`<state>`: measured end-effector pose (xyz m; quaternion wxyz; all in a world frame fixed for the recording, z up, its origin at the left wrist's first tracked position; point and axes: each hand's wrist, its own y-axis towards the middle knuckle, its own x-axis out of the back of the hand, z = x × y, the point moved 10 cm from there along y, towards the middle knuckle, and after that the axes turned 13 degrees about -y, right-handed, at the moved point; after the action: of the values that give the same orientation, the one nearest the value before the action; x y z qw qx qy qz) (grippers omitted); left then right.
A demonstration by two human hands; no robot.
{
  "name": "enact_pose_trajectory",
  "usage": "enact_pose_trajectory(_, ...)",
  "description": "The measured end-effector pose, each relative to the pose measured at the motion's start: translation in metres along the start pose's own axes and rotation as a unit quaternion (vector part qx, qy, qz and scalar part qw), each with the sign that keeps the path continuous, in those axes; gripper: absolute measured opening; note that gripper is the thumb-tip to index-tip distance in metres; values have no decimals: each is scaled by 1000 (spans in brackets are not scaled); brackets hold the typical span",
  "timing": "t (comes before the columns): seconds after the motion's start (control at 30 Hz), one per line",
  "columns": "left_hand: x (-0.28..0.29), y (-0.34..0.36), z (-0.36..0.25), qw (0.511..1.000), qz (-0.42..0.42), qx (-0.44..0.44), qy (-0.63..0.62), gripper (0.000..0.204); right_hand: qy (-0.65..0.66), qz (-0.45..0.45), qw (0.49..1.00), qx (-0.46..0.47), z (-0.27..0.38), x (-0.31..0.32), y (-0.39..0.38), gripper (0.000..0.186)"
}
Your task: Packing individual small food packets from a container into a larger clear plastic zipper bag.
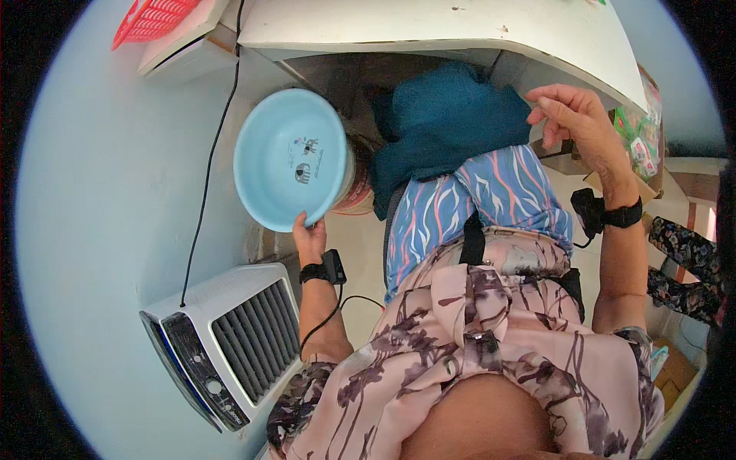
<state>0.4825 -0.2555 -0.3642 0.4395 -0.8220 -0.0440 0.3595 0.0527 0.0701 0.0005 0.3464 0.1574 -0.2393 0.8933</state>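
Observation:
My left hand (309, 234) grips the near rim of a light blue plastic basin (261, 161), which has small animal pictures printed on its bottom. Nothing lies inside the basin. It is tilted, with a reddish bucket-like container (357, 188) partly hidden behind its right side. A dark teal cloth (460, 115) is draped over my knees. Raised off the right end of that cloth, my right hand (571, 115) has loosely bent fingers that stand apart, and no object shows in it. Each wrist wears a black strap with a small device.
A white table (429, 27) with a curved edge spans the far side. To the left, a white air cooler (238, 337) stands by the wall, with a black cord (212, 146) running up. A red basket (157, 19) sits far left; a box of packets (640, 146) is at right. Another person's patterned trousers (682, 249) show there.

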Motion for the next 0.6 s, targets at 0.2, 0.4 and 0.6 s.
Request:
enact_pose_trajectory(0.2, -25, -10, 33, 999, 7, 35, -35, 33, -3, 2, 1000, -9, -9, 11, 6, 31)
enact_pose_trajectory(0.4, -29, -21, 47, 996, 9, 86, -32, 32, -1, -16, 1000, 23, -2, 26, 15, 28)
enact_pose_trajectory(0.6, -22, -30, 52, 996, 27, 77, -30, 32, 6, -50, 998, 41, 26, 46, 19, 27)
